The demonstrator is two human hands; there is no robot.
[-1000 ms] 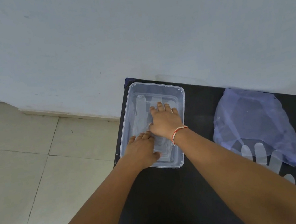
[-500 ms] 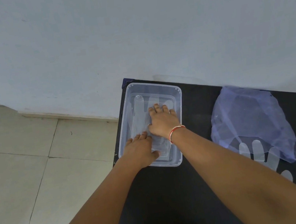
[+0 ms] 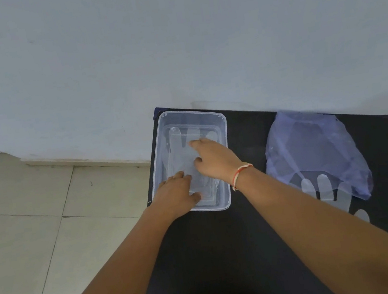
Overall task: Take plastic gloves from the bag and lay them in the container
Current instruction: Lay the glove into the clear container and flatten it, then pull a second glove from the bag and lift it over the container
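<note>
We have both hands down in the clear plastic container, which sits at the far left corner of the black desk. A plastic glove lies flat on the container floor with its finger tubes pointing toward the wall, and it is so thin and see-through that we can barely trace its edges. Our left hand rests with loose, uncurled fingers on the near part of the film, while our right hand is spread over the middle, fingers extended rather than pinching; neither hand grips anything. We judge the glove to be almost weightless, limp and slightly clingy, so it should crease or lift with any draught, and pressing it flat with open palms suits it better than a pinch. To take one up, the cuff edge looks the safest place. More gloves poke out from under the crumpled bluish translucent bag at the right, well apart from the container.
</note>
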